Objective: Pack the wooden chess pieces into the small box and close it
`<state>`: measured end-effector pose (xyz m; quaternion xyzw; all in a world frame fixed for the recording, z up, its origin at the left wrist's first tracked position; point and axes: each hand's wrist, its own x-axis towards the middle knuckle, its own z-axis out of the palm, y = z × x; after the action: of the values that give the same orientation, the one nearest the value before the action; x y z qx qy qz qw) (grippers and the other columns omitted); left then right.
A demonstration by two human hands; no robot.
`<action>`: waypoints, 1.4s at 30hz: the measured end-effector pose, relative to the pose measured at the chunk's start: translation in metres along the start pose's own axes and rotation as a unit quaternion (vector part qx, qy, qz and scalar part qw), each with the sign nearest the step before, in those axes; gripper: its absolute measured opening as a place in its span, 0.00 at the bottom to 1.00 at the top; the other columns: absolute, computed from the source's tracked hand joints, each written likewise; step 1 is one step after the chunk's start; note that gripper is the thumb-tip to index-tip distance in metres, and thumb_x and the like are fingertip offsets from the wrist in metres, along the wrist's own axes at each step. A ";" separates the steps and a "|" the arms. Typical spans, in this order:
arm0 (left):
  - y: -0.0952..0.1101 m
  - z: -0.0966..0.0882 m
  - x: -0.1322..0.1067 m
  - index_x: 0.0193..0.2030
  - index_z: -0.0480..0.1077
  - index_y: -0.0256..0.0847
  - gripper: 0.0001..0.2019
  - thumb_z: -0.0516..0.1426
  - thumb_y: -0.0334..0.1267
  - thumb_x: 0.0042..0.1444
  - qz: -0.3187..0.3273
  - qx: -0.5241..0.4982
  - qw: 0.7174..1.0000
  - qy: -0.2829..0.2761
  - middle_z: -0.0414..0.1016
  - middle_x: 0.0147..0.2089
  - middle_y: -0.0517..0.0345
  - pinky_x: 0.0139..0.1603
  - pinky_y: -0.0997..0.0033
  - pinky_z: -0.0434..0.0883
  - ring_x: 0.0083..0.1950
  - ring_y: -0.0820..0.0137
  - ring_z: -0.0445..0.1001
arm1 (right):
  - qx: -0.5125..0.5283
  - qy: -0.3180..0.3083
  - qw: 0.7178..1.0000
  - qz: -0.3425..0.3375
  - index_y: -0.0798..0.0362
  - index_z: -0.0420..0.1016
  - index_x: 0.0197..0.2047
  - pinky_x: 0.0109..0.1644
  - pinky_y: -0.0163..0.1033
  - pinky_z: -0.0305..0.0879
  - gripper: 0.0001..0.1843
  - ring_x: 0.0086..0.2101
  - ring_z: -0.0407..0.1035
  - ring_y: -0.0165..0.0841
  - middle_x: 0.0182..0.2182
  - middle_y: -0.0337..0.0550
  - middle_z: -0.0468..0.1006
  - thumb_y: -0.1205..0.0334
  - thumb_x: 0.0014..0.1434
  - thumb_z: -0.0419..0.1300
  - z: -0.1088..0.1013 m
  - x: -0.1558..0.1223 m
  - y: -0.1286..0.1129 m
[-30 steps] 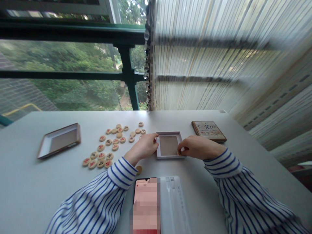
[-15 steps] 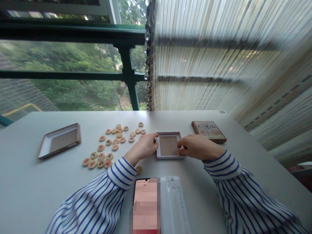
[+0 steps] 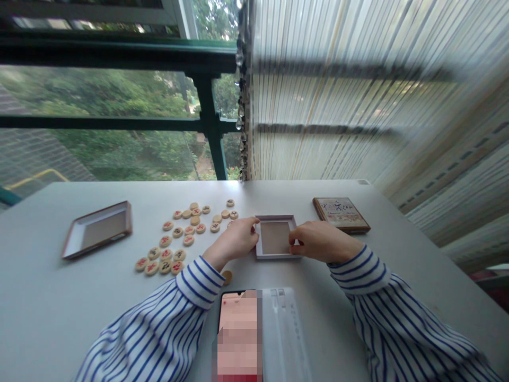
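Observation:
A shallow open box (image 3: pixel 274 257) with white walls and a brown-grey bottom lies on the table in front of me. My left hand (image 3: pixel 240 236) pinches its left wall between thumb and fingers. At the right side, my right hand (image 3: pixel 314 240) reaches over the wall, fingertips closed together low inside the box; whatever is between them is hidden. Left of the box lie many round wooden Chinese chess pieces (image 3: pixel 189 230), some with red or black characters, some plain. One plain piece (image 3: pixel 227 277) sits under my left wrist. My left hand partly covers another piece.
A box lid (image 3: pixel 129 225) lies inside up at the far left. A folded, printed board or box (image 3: pixel 342 215) is at the back right. A phone (image 3: pixel 238 329) and a white plastic case (image 3: pixel 284 334) lie close to me. A string curtain (image 3: pixel 318 106) hangs behind the table.
My right hand has shifted very slightly left at the box's right side. My left hand stays on the left wall, and the pieces have not moved.

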<state>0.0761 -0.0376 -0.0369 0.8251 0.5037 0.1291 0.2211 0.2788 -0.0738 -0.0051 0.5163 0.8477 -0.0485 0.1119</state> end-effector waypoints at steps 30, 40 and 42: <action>0.001 -0.001 -0.001 0.50 0.66 0.37 0.20 0.51 0.33 0.49 -0.005 -0.001 1.000 -0.004 0.75 0.41 0.53 0.42 0.73 0.67 0.40 0.67 0.73 | 0.028 -0.016 0.999 0.012 0.46 0.75 0.39 0.35 0.37 0.60 0.15 0.35 0.70 0.37 0.33 0.44 0.77 0.54 0.53 0.51 -0.005 -0.004 0.005; 0.001 -0.002 -0.001 0.50 0.66 0.38 0.19 0.50 0.33 0.50 -0.007 -0.006 1.000 -0.011 0.75 0.42 0.53 0.42 0.74 0.67 0.40 0.68 0.73 | 0.027 -0.017 0.999 0.033 0.46 0.75 0.37 0.35 0.38 0.60 0.14 0.34 0.70 0.36 0.33 0.43 0.77 0.60 0.53 0.49 -0.008 -0.006 0.010; 0.001 -0.002 -0.001 0.50 0.66 0.38 0.19 0.50 0.33 0.51 -0.006 -0.002 1.000 -0.011 0.75 0.42 0.53 0.43 0.74 0.67 0.40 0.68 0.73 | 0.028 -0.025 0.999 0.039 0.46 0.75 0.38 0.35 0.38 0.60 0.14 0.34 0.70 0.37 0.33 0.44 0.77 0.60 0.53 0.49 -0.008 -0.006 0.009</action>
<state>0.0759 -0.0381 -0.0342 0.8228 0.5060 0.1198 0.2294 0.2886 -0.0733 0.0048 0.5502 0.8224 -0.0806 0.1202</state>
